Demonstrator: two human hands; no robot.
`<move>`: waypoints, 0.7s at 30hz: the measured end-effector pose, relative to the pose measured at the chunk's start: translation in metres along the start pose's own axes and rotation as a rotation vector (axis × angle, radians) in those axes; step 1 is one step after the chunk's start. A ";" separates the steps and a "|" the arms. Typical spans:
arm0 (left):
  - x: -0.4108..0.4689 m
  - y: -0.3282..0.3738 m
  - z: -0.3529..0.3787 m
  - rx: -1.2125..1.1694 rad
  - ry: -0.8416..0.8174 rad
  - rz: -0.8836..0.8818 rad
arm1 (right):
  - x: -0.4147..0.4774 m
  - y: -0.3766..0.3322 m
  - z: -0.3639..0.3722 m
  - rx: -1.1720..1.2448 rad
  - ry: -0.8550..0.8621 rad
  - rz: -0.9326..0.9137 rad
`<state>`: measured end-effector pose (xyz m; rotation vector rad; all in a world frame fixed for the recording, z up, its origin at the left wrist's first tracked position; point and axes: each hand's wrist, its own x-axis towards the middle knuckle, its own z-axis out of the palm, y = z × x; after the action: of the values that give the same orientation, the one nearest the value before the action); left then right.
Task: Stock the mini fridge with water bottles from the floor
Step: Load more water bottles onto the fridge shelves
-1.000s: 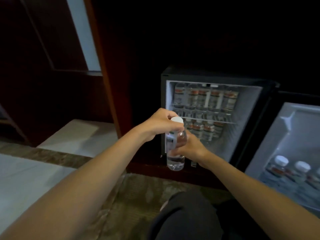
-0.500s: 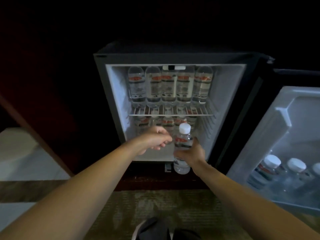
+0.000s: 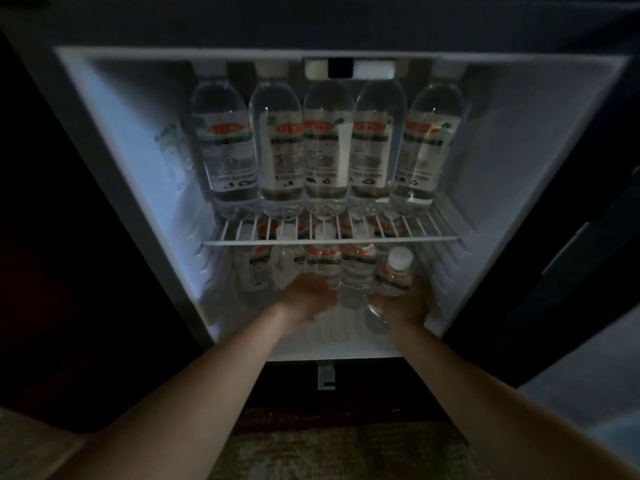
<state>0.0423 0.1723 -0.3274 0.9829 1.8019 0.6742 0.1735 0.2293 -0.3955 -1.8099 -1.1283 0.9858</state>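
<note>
The open mini fridge (image 3: 114, 174) fills the view. My right hand (image 3: 403, 304) grips a clear water bottle with a white cap (image 3: 394, 271), holding it inside the lower compartment at the right end of a row of bottles (image 3: 323, 265). My left hand (image 3: 308, 294) reaches into the same compartment and rests against the front of those standing bottles; its fingers are loosely curled and I cannot tell if it grips one. A row of several bottles (image 3: 325, 150) stands upright on the wire shelf (image 3: 329, 241) above.
The fridge door (image 3: 588, 237) stands open at the right edge, dark. A patterned carpet (image 3: 346, 452) lies below the fridge front. Dark wooden cabinet panels (image 3: 52, 271) flank the fridge on the left. A small white latch (image 3: 325, 375) sits under the fridge sill.
The view has closed in on the fridge. Both hands moved forward from in front of the fridge into the lower compartment, the right one carrying the bottle in with it.
</note>
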 end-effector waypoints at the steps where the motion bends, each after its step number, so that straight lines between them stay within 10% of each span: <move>1: 0.004 0.000 0.001 0.002 0.001 -0.007 | 0.003 -0.001 0.004 -0.011 0.003 -0.011; 11: 0.025 -0.005 0.010 -0.098 -0.003 0.018 | 0.025 -0.002 0.019 0.161 0.143 -0.036; 21: 0.025 -0.001 0.011 0.002 -0.025 0.078 | 0.044 0.017 0.021 -0.154 -0.033 -0.026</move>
<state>0.0462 0.1938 -0.3441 1.0629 1.7503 0.7048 0.1738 0.2687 -0.4286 -1.9013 -1.2748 0.9386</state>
